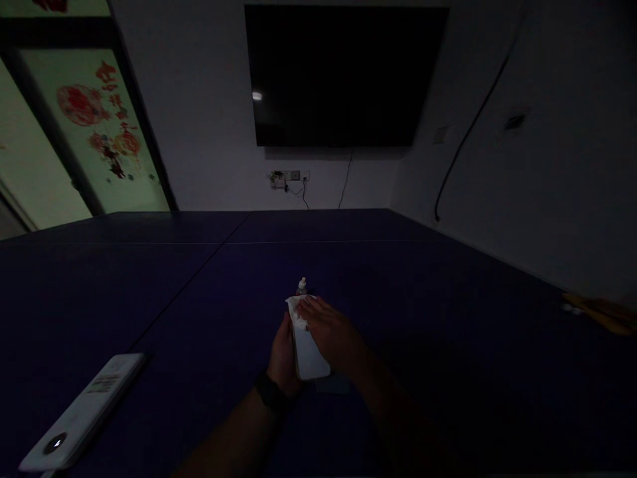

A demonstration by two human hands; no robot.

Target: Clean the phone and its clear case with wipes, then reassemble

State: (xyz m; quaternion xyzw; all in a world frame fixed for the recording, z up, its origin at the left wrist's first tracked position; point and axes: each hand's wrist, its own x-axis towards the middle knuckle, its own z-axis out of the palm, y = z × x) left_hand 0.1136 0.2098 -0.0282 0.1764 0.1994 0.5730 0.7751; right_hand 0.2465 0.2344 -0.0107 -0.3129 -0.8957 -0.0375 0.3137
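My left hand [284, 358], with a dark watch on its wrist, grips a pale flat phone [311, 358] along its left edge. The phone looks like a smartphone, though the room is dim. Over its far end lies a crumpled white tissue [297, 312], and the fingers of my right hand [328, 332] press it against the surface. Just beyond stands a small bottle [302, 287] with a white nozzle top, its lower part hidden. A dark bluish flat piece [333, 383] shows under the near end of the phone; I cannot tell what it is.
On the dark blue table [199, 345], a long white device [84, 411] with a round dark display lies at the left. A yellowish item [604, 313] is at the right edge. A wall-mounted television [348, 76] and hanging cables are behind; a decorated glass door [99, 126] stands left.
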